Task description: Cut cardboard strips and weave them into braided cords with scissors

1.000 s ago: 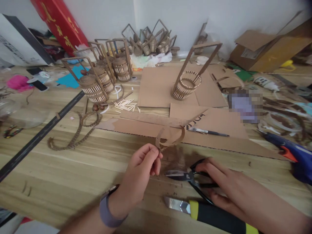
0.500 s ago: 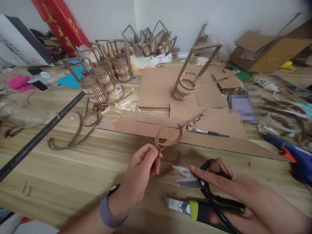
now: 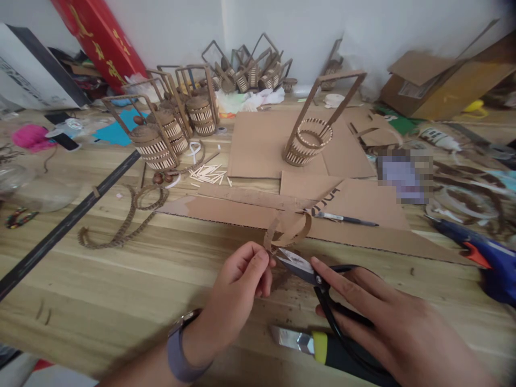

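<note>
Pinched in my left hand (image 3: 245, 277) is a curled brown cardboard strip (image 3: 300, 228), its loop rising above the fingertips. My right hand (image 3: 374, 306) grips a pair of black-handled scissors (image 3: 300, 266), index finger laid along the pivot. The blades point left and sit slightly parted, with their tips right at the strip beside my left fingertips. Below the scissors, partly hidden by them, a utility knife (image 3: 320, 346) with a yellow collar lies on the table. Small brown scraps are scattered underneath the blades.
Flat cardboard sheets (image 3: 258, 145) carry a small basket (image 3: 308, 142) with a tall handle and a pen (image 3: 349, 219). Similar baskets (image 3: 157, 148) stand back left, near thin white sticks (image 3: 208, 173). Notched strips (image 3: 124, 231) lie left; a blue glue gun (image 3: 475, 252) lies right.
The scissors in my right hand have moved left and up until their tips meet the strip. My left hand has shifted slightly right with the strip.
</note>
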`<action>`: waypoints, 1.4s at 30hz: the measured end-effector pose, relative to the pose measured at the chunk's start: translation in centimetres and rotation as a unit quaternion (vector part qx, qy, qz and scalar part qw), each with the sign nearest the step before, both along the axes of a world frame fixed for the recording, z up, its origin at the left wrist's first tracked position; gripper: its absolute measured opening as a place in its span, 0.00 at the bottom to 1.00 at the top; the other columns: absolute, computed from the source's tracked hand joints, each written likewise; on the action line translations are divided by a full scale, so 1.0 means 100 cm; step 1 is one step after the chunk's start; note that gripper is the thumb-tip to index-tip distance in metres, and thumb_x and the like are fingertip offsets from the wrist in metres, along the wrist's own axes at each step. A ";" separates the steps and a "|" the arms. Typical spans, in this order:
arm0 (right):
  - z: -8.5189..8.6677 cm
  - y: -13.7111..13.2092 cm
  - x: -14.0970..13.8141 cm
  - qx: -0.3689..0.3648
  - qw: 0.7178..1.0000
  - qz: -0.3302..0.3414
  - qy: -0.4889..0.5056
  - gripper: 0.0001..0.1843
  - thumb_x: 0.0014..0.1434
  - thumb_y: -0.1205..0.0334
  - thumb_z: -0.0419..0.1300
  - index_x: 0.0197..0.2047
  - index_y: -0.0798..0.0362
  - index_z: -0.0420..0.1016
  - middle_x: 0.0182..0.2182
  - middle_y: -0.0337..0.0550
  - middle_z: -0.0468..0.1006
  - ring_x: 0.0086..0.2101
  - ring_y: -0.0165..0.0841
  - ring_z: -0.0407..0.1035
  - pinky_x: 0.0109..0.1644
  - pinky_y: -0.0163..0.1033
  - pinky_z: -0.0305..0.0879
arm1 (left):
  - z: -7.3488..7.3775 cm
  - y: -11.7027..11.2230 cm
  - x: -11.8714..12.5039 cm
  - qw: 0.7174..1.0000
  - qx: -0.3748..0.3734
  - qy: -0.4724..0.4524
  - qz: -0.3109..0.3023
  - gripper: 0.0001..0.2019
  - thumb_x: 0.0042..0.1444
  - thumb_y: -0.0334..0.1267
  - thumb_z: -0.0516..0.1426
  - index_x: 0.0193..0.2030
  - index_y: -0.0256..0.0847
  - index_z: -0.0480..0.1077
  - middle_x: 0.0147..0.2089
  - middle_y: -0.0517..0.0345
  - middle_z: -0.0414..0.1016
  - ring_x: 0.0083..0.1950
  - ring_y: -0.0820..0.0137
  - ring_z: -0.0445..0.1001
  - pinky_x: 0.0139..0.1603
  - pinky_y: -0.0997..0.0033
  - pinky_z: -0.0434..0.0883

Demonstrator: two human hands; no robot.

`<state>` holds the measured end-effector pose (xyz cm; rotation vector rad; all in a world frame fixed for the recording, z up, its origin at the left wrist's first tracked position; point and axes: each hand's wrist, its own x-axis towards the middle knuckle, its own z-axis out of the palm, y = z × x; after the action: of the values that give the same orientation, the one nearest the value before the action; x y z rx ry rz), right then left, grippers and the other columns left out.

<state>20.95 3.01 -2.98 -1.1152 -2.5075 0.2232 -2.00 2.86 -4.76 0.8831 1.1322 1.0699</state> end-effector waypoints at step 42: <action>0.005 -0.003 -0.013 -0.433 0.888 -0.035 0.151 0.24 0.65 0.56 0.57 0.63 0.40 0.73 0.23 0.33 0.75 0.19 0.24 0.63 0.20 0.26 0.62 | 0.008 -0.008 -0.008 0.972 0.131 0.171 -0.093 0.18 0.71 0.47 0.47 0.29 0.44 0.59 0.26 0.64 0.61 0.29 0.72 0.62 0.32 0.71 0.59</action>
<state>19.61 2.71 -2.47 -1.3183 -2.0727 1.4775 -2.82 2.08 -3.92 1.3962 1.1752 0.9453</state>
